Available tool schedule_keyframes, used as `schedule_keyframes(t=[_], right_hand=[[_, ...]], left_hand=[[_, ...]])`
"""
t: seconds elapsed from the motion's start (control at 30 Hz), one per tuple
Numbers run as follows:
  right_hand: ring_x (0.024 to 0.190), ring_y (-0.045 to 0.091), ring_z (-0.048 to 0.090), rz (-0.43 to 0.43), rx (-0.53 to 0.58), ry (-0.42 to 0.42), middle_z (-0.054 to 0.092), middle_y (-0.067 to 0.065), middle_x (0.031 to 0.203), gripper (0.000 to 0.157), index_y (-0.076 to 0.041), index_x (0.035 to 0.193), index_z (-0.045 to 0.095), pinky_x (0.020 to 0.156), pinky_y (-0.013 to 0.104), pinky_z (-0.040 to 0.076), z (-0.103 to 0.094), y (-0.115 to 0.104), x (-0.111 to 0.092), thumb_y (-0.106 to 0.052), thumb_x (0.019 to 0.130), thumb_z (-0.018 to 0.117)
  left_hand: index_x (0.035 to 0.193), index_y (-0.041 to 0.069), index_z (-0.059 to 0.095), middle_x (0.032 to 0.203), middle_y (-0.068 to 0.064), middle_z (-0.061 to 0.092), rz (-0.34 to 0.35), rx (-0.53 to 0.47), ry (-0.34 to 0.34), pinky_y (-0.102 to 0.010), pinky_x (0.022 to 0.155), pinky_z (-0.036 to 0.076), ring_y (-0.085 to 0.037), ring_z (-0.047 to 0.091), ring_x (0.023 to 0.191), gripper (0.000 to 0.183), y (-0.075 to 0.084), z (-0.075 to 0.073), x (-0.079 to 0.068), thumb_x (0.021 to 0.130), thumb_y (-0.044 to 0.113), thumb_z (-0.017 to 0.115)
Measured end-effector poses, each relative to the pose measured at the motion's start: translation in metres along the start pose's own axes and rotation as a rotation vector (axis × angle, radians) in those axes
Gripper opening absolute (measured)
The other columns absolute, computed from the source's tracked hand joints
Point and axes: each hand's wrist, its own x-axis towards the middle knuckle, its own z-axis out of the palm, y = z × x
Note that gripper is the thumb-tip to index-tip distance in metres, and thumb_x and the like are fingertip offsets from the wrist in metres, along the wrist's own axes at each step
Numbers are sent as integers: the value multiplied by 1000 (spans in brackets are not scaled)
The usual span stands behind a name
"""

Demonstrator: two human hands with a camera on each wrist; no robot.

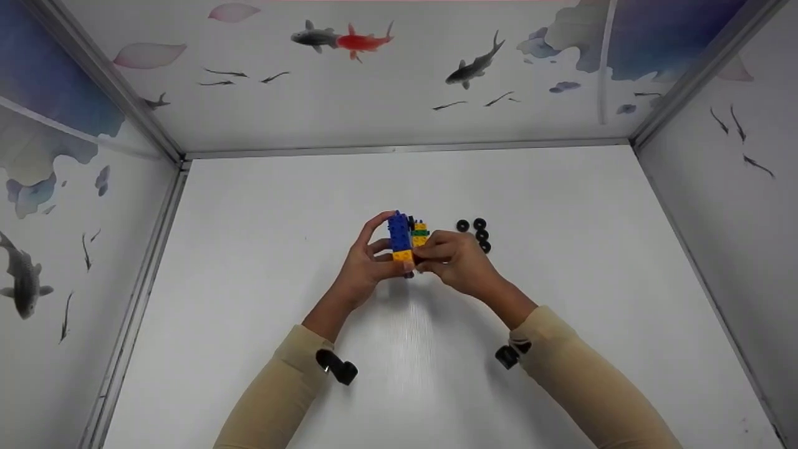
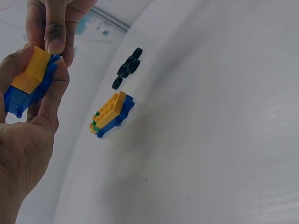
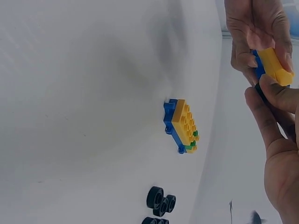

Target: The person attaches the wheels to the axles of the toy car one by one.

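Note:
My left hand (image 1: 365, 268) grips a toy-brick vehicle (image 1: 399, 234), blue with a yellow end, between its thumb and fingers. Dark round parts show at that vehicle's side in the head view. Against the vehicle's edge, my right hand (image 1: 458, 259) pinches a small black piece (image 3: 260, 91), mostly hidden by the thumb and forefinger; it looks like a wheel. Beyond the hands, a second brick vehicle (image 2: 110, 113) sits on the table, with yellow bricks and a green one on a blue base. Its studs face up, and the right hand partly covers it in the head view.
Several black wheels (image 1: 480, 235) lie grouped on the white table (image 1: 280, 206), just past the right hand. Walls printed with fish (image 1: 474, 65) enclose the table at the back and both sides. Each wrist wears a small black camera (image 1: 336, 366).

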Motion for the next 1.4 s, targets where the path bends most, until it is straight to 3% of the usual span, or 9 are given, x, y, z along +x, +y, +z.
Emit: schedule_keyframes(t=[0.17, 0.4, 0.63, 0.83, 1.03, 1.23, 1.4], right_hand=[[97, 19, 77, 4, 24, 8, 80, 6, 105, 28, -10, 121, 85, 84, 29, 68, 0, 3, -1, -6, 94, 87], [107, 21, 78, 106, 148, -4, 79, 5, 110, 29, -13, 120, 87, 91, 35, 69, 0, 5, -2, -1, 94, 86], [112, 22, 80, 131, 147, -19, 77, 4, 114, 27, -15, 120, 85, 94, 39, 69, 0, 5, -1, -2, 96, 84], [112, 23, 80, 120, 128, -31, 77, 4, 117, 26, -18, 124, 84, 92, 43, 70, -1, 8, -1, -14, 98, 86], [112, 24, 79, 134, 150, -23, 78, 5, 118, 24, -18, 126, 83, 93, 48, 69, -3, 10, -2, -28, 104, 80], [113, 25, 77, 191, 123, 36, 78, 5, 119, 34, -10, 128, 81, 97, 49, 68, -5, 12, 2, -35, 108, 74], [116, 27, 77, 249, 85, 84, 79, 7, 125, 42, -8, 137, 76, 100, 49, 67, -6, 13, 9, -39, 109, 73]], left_hand=[[158, 55, 47, 150, -19, 60, 0, 15, 8, -46, 100, 67, -35, 75, 128, 100, 2, 2, 1, 85, 8, 96], [163, 51, 43, 149, -19, 60, -1, 36, 5, -46, 99, 68, -35, 75, 125, 102, 5, 4, 2, 86, 8, 95], [166, 50, 40, 148, -19, 60, 0, 31, 2, -46, 99, 68, -34, 75, 127, 103, 7, 5, 2, 88, 11, 95], [170, 49, 33, 150, -19, 60, -3, 46, 3, -46, 101, 67, -33, 74, 130, 104, 6, 5, 1, 92, 11, 91], [169, 54, 33, 150, -19, 61, -5, 39, -7, -45, 103, 66, -32, 73, 132, 99, 4, 4, -1, 94, 22, 91], [172, 52, 28, 149, -18, 62, 2, 64, -8, -44, 104, 66, -31, 73, 133, 99, 1, 4, -1, 95, 35, 87], [172, 54, 27, 150, -17, 62, 8, 86, 7, -44, 105, 65, -32, 73, 133, 98, 2, 7, 0, 96, 34, 87]])
